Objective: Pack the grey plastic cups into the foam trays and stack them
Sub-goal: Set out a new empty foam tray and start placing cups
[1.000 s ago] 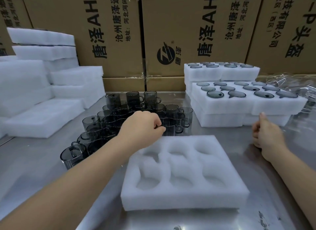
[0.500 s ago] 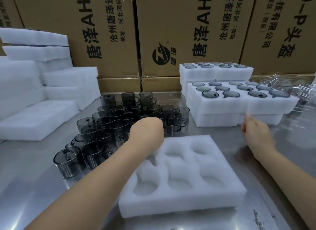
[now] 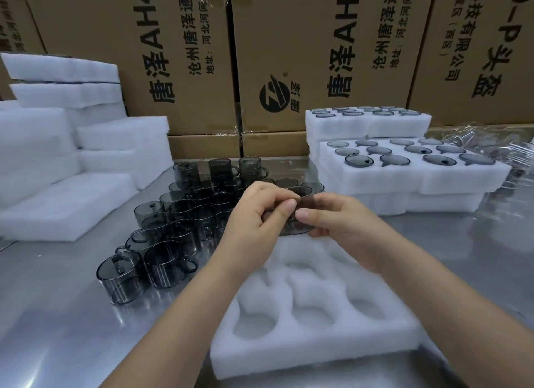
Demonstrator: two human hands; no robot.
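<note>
**First cup held over an empty tray**

Nearest the camera, a white foam tray with moulded round pockets (image 3: 289, 356) lies flat on the brushed steel table (image 3: 57, 330). Every pocket that shows is empty, though the ones along its far edge are partly hidden by the hands. I judge that packing of this tray is only at its start.

Just above that far edge, both hands meet on one smoky grey translucent plastic cup (image 3: 302, 211). The left hand (image 3: 254, 217) has its fingers curled in and pinches the cup's left side near the rim. The right hand (image 3: 344, 226) grips the other side, with the thumb in front and the fingers curled beneath. The cup is in the air, clear of the foam. I cannot tell which way its handle points.

The next move probably calls for turning the cup so that its body and handle match a pocket's outline. It would then be pressed down until the rim sits level with the foam, since a tilted cup would likely spoil the stacking.

Left of the hands stands a tight cluster of loose grey cups (image 3: 179, 223), upright on the steel, so many remain to be packed. Farther right are stacked foam trays already filled with cups (image 3: 404, 179), the cup rims flush with the foam. A full tray would likely join them there. Crumpled clear plastic bags (image 3: 508, 156) lie beside them. At far left are piles of blank white foam blocks (image 3: 57, 156). Brown printed cardboard cartons (image 3: 289, 41) stand along the back.
</note>
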